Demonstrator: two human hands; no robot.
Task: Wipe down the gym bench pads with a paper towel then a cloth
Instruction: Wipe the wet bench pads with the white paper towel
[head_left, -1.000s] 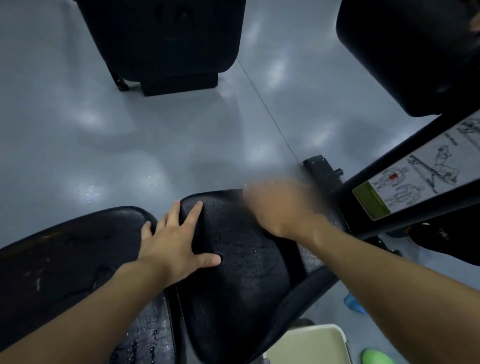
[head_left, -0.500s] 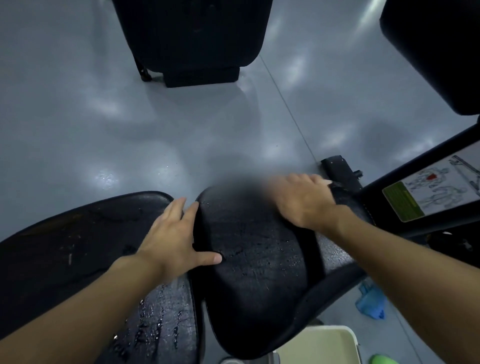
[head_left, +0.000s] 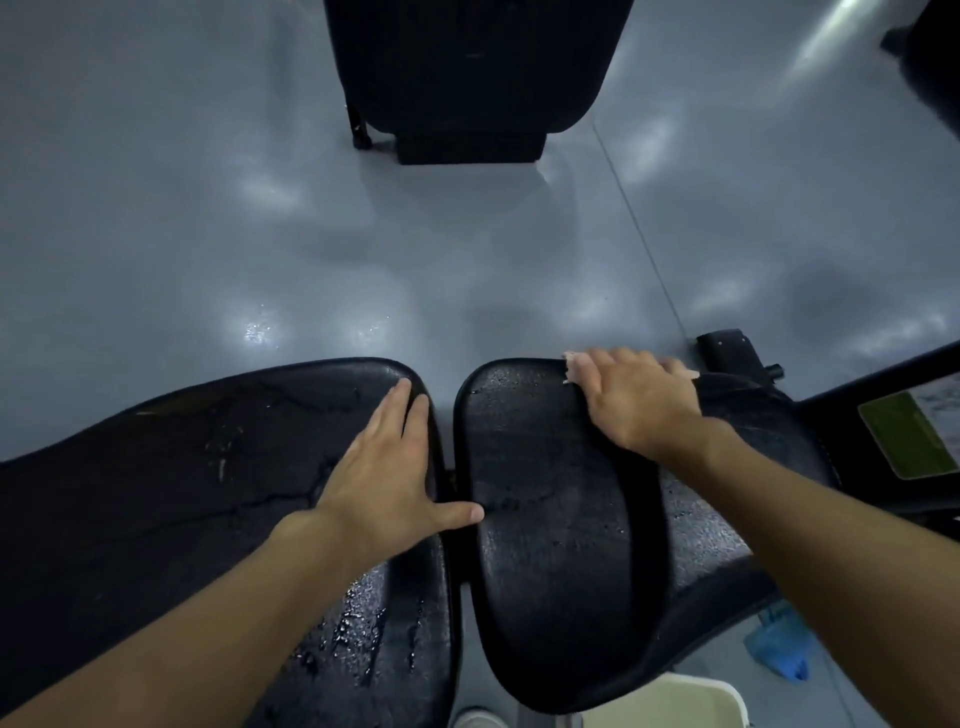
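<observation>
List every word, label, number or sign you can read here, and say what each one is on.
No text here can be read.
Sticker on the black frame at the right edge: a green panel beside a pale part, too blurred to read.
No other print shows anywhere in this view.
</observation>
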